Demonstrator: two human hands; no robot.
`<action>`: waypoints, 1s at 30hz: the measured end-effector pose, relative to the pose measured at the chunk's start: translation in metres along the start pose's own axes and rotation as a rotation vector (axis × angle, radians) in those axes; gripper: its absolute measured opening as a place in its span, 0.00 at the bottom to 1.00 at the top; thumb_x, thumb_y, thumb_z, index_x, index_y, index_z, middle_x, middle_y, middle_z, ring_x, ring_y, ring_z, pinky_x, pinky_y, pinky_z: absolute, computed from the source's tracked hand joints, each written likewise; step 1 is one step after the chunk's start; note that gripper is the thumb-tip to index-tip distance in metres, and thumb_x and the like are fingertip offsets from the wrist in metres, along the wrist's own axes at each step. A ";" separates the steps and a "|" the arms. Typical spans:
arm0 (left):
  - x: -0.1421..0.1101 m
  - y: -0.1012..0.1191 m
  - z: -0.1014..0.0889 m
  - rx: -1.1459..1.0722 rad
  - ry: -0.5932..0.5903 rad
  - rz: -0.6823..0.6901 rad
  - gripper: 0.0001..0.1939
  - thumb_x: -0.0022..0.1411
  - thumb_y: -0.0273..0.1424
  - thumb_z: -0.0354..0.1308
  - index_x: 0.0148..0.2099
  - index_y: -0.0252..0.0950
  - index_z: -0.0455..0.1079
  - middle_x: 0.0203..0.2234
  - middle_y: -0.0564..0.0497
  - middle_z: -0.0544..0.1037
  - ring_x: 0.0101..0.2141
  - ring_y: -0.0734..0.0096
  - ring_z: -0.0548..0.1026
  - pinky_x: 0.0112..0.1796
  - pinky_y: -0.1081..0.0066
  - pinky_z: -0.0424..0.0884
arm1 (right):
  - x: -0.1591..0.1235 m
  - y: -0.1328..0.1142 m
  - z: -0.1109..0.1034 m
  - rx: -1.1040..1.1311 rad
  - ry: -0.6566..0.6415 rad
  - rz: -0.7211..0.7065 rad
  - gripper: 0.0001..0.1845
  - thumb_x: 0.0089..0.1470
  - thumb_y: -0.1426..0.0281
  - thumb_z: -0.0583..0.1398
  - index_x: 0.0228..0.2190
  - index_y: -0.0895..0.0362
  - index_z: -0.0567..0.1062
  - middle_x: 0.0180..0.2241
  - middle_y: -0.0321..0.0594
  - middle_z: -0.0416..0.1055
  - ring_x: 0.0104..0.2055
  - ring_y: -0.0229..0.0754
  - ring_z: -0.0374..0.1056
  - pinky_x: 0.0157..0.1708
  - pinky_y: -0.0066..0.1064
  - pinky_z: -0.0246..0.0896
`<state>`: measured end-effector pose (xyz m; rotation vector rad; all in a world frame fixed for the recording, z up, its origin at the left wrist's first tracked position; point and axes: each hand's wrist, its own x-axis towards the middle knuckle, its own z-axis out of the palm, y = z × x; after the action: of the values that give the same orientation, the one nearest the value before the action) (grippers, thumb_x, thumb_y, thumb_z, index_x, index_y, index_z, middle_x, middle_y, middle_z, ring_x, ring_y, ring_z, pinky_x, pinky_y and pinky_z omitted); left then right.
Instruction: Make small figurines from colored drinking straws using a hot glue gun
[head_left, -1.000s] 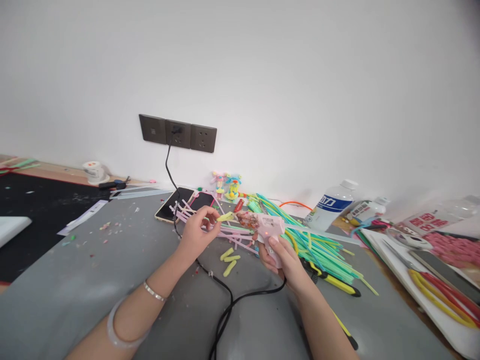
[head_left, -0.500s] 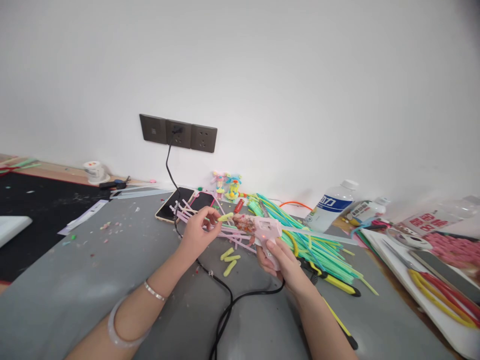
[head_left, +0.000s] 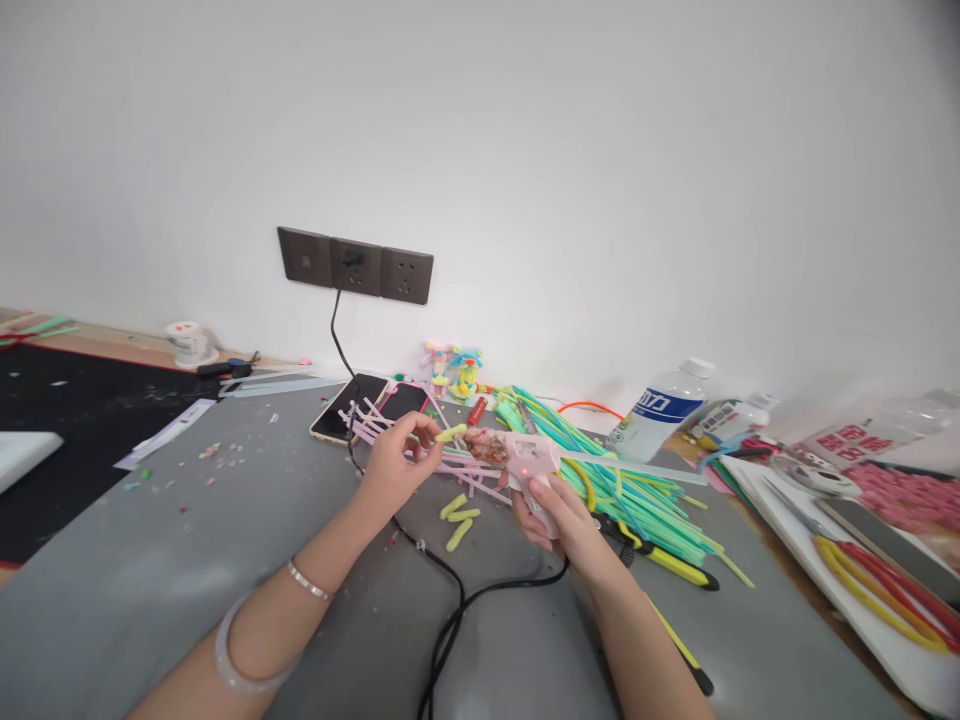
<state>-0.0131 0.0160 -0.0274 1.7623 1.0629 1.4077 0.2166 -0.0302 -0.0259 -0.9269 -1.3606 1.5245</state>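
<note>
Between thumb and fingers, my left hand (head_left: 405, 455) pinches a short yellow pipe cleaner piece (head_left: 451, 433). My right hand (head_left: 553, 515) is wrapped round the handle of a pink hot glue gun (head_left: 531, 458), whose nozzle end is crusted with coloured bits and points left. The nozzle tip is right by the yellow piece; whether they touch I cannot tell. A clear glue stick (head_left: 637, 468) juts from the gun's back. Several short yellow pipe cleaner pieces (head_left: 460, 520) lie on the grey table below the gun. Pink pipe cleaners (head_left: 465, 467) lie behind my hands.
A bundle of green pipe cleaners (head_left: 660, 510) lies to the right, with a yellow-black cutter (head_left: 679, 568) beside it. The gun's black cable (head_left: 455, 620) crosses the table. Two small figures (head_left: 466, 374), a phone (head_left: 337, 408) and a bottle (head_left: 664, 405) stand or lie near the wall.
Both hands, the glue gun and the yellow piece hold nearly the same position. The view has shifted very slightly.
</note>
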 end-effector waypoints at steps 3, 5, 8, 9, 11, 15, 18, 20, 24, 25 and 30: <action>0.000 -0.001 0.000 -0.005 0.010 -0.001 0.03 0.57 0.26 0.56 0.35 0.38 0.67 0.28 0.54 0.71 0.28 0.74 0.69 0.28 0.76 0.67 | 0.000 0.001 -0.002 -0.008 0.014 0.003 0.24 0.56 0.46 0.60 0.34 0.57 0.72 0.15 0.27 0.55 0.14 0.30 0.43 0.15 0.28 0.36; 0.000 -0.002 -0.001 -0.010 0.015 -0.003 0.02 0.57 0.26 0.56 0.35 0.38 0.67 0.28 0.54 0.70 0.28 0.74 0.69 0.28 0.76 0.67 | 0.001 0.000 -0.004 -0.010 0.012 -0.001 0.23 0.57 0.47 0.59 0.33 0.56 0.72 0.15 0.27 0.54 0.14 0.30 0.42 0.15 0.28 0.36; 0.001 -0.002 -0.001 -0.017 0.027 -0.004 0.03 0.57 0.26 0.56 0.35 0.38 0.67 0.28 0.54 0.70 0.28 0.74 0.69 0.28 0.76 0.68 | 0.000 -0.001 -0.005 -0.029 0.020 -0.008 0.23 0.57 0.47 0.59 0.33 0.56 0.71 0.15 0.27 0.54 0.14 0.31 0.43 0.15 0.28 0.36; 0.001 -0.002 -0.001 -0.019 0.032 -0.005 0.03 0.57 0.26 0.56 0.36 0.38 0.67 0.28 0.54 0.70 0.28 0.74 0.69 0.28 0.76 0.68 | 0.000 -0.001 -0.005 -0.035 0.023 -0.008 0.24 0.57 0.47 0.59 0.33 0.56 0.71 0.15 0.27 0.54 0.14 0.31 0.43 0.15 0.29 0.36; 0.001 -0.001 -0.001 -0.023 0.041 -0.007 0.03 0.57 0.26 0.56 0.36 0.38 0.67 0.28 0.54 0.70 0.28 0.74 0.69 0.29 0.76 0.68 | 0.000 -0.001 -0.005 -0.040 0.034 -0.009 0.24 0.56 0.46 0.59 0.34 0.56 0.71 0.15 0.27 0.55 0.14 0.31 0.43 0.15 0.29 0.37; 0.001 0.000 -0.001 -0.033 0.040 -0.015 0.02 0.57 0.27 0.57 0.35 0.37 0.67 0.28 0.54 0.70 0.28 0.74 0.69 0.28 0.76 0.68 | 0.000 0.000 -0.007 -0.051 0.052 -0.010 0.24 0.56 0.46 0.59 0.34 0.56 0.72 0.15 0.27 0.54 0.14 0.31 0.43 0.15 0.28 0.37; 0.001 0.000 -0.001 -0.040 0.040 -0.025 0.02 0.57 0.27 0.56 0.35 0.37 0.67 0.28 0.54 0.70 0.28 0.74 0.69 0.29 0.76 0.68 | 0.002 0.001 -0.008 -0.066 0.072 -0.019 0.24 0.57 0.47 0.59 0.36 0.57 0.73 0.15 0.27 0.55 0.14 0.31 0.44 0.15 0.29 0.36; 0.001 -0.001 -0.001 -0.044 0.042 -0.033 0.02 0.57 0.27 0.56 0.35 0.37 0.67 0.28 0.54 0.70 0.28 0.74 0.69 0.28 0.76 0.68 | 0.002 0.001 -0.008 -0.050 0.092 -0.036 0.24 0.58 0.48 0.59 0.37 0.57 0.73 0.15 0.27 0.54 0.14 0.31 0.43 0.15 0.28 0.36; 0.001 -0.001 -0.001 -0.043 0.032 -0.046 0.02 0.57 0.28 0.57 0.35 0.37 0.67 0.27 0.54 0.71 0.27 0.74 0.70 0.27 0.76 0.68 | 0.001 -0.001 -0.005 0.026 0.110 -0.077 0.23 0.58 0.49 0.58 0.37 0.57 0.73 0.15 0.27 0.53 0.13 0.31 0.43 0.16 0.28 0.36; 0.001 -0.001 -0.001 -0.040 0.027 -0.048 0.02 0.56 0.28 0.57 0.34 0.37 0.67 0.26 0.54 0.71 0.27 0.74 0.70 0.27 0.76 0.68 | 0.001 -0.002 -0.003 0.043 0.102 -0.080 0.23 0.58 0.49 0.59 0.37 0.57 0.73 0.15 0.27 0.54 0.13 0.31 0.42 0.16 0.28 0.36; 0.003 0.001 0.001 -0.016 0.003 -0.044 0.02 0.55 0.28 0.58 0.34 0.37 0.69 0.26 0.54 0.73 0.26 0.74 0.70 0.26 0.77 0.67 | -0.001 -0.002 0.002 0.079 0.023 -0.051 0.23 0.59 0.49 0.59 0.36 0.58 0.72 0.15 0.26 0.53 0.13 0.29 0.42 0.15 0.26 0.35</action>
<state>-0.0122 0.0181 -0.0257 1.7157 1.0827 1.3893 0.2155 -0.0322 -0.0238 -0.8515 -1.2891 1.5138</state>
